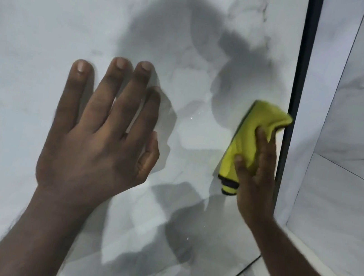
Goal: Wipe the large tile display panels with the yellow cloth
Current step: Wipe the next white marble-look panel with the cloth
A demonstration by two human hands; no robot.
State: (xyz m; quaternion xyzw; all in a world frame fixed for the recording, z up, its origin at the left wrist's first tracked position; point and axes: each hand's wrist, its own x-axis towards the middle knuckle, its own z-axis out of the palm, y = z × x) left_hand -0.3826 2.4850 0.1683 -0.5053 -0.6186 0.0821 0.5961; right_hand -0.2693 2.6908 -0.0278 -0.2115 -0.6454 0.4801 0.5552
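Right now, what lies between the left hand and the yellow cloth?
In the head view, only a bare stretch of the tile panel separates the left hand from the yellow cloth; no other object lies there.

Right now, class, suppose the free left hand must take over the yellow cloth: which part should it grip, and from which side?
Pinch the bunched upper end of the yellow cloth, which stands clear above the right hand holding it. Come from the left: the black frame strip hems in its right side, while the tile panel lies bare toward the left hand.
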